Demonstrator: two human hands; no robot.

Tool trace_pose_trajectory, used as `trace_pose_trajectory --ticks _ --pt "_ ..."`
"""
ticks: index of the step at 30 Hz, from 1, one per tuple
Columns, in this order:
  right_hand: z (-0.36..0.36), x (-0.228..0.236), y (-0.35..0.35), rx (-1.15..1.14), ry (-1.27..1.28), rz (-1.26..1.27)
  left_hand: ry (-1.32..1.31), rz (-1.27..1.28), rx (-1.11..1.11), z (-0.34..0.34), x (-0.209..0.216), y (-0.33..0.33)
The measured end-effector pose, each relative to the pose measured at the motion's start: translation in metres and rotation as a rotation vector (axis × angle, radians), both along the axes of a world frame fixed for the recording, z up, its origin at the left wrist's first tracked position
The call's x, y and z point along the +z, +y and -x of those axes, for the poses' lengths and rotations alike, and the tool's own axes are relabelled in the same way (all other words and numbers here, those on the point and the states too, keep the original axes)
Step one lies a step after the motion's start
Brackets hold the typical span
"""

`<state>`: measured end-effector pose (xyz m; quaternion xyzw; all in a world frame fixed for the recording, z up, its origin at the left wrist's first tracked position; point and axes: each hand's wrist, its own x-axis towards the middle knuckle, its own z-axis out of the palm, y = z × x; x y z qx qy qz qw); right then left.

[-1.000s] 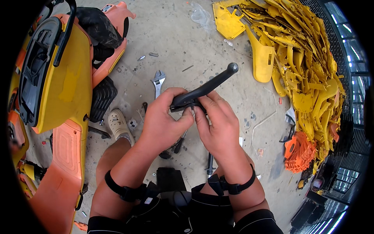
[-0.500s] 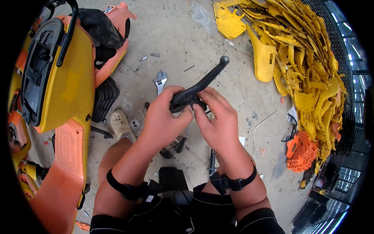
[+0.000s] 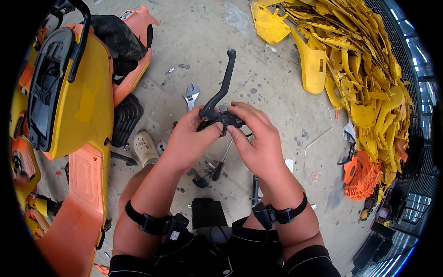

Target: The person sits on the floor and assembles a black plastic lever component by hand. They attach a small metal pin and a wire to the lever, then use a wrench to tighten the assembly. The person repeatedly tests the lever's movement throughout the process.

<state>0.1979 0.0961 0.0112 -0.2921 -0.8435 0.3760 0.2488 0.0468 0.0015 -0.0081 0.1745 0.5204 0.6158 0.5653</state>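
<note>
Between both hands I hold a black brake lever (image 3: 224,83) with its bracket, over the concrete floor. My left hand (image 3: 191,138) grips the bracket's left end, thumb pressed on top near the pivot. The fingers and thumb of my right hand (image 3: 254,136) pinch the bracket's right end. From the pivot the lever arm sticks up and away from me, its rounded tip farthest off. A thin black cable end shows beside my right fingers. Just beyond my left hand an adjustable wrench (image 3: 190,96) lies on the floor.
On the left stands a yellow and orange scooter (image 3: 78,101). A large heap of yellow plastic panels (image 3: 369,87) fills the right, with stacked orange parts (image 3: 362,177) at its near end. Below my hands lies a screwdriver (image 3: 218,171); a clear plastic bag (image 3: 237,18) lies farther off.
The lever arm has swung leftward away from the bracket and now points more straight ahead. Both hands keep their grip in nearly the same place.
</note>
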Motion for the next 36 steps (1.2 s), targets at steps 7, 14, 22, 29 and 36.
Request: trace_pose_trajectory --ticks 7,14,22,29,36 --pt "0.006 -0.003 -0.002 -0.042 -0.011 0.113 -0.070 0.017 -0.036 0.003 -0.006 -0.002" --pt "0.015 -0.017 -0.001 -0.009 -0.026 0.061 -0.067 0.057 -0.039 0.014 -0.015 -0.005" --pt "-0.006 -0.091 0.042 -0.426 -0.187 0.022 0.069 0.080 0.420 0.072 -0.003 0.004" --pt "-0.078 -0.296 0.021 -0.343 -0.879 0.342 0.040 0.116 0.411 0.082 0.000 0.015" --pt "-0.064 -0.415 -0.021 -0.500 -0.709 0.468 0.137 0.311 0.418 0.060 -0.007 0.013"
